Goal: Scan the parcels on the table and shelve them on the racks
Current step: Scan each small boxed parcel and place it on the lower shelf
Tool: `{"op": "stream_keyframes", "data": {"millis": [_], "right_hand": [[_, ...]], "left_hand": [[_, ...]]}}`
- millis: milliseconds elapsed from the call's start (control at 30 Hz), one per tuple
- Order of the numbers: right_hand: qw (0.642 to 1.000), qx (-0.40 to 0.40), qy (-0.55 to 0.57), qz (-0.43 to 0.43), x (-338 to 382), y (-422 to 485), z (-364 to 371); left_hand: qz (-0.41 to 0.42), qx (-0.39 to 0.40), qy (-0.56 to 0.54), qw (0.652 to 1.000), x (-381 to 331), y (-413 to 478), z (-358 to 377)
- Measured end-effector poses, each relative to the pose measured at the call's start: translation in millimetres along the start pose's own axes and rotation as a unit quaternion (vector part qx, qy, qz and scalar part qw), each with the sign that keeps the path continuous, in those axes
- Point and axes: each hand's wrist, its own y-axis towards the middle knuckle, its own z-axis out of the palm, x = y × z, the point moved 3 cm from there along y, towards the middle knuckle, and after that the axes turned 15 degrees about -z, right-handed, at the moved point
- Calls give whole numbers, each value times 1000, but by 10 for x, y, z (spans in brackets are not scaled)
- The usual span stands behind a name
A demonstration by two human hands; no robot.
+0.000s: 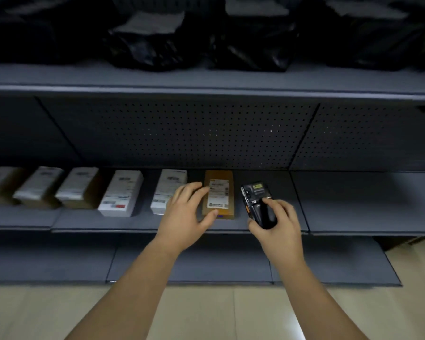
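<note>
Fingers (197,189) touch brown parcel (221,179); right hand (279,225) grips scanner (255,195).

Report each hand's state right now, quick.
Left hand: open, fingers spread, resting on the brown parcel.
Right hand: closed around the black handheld scanner.

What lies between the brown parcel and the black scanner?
In the head view, only bare grey shelf shows between the brown parcel and the scanner, which the right hand grips.
</note>
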Motion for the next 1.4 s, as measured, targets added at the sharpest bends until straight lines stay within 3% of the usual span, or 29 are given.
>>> {"op": "stream_keyframes", "data": {"millis": [333, 533, 733, 1000, 1200, 1400], "right_hand": [[992, -33, 3, -121, 2115, -851, 682], [980, 38, 36, -194, 3513, -995, 1622], [953, 101, 99, -269, 4628, -991, 3027], [902, 186, 191, -340, 6269, -1106, 5024], [873, 248, 217, -361, 7225, -1487, 6441], [862, 282, 202, -370, 8022, -1855, 7777]], "left_hand": [[16, -95, -21, 995, 1133, -1231, -1869], [-40, -177, -25, 983, 2190, -1598, -3109], [-107, -246, 0, 963, 3535, -1815, -3968], [-233, -347, 30, 908, 5250, -2217, -5305], [-308, -374, 38, 874, 6644, -2603, -6017], [-336, -371, 37, 865, 8042, -2782, -6666]]}}
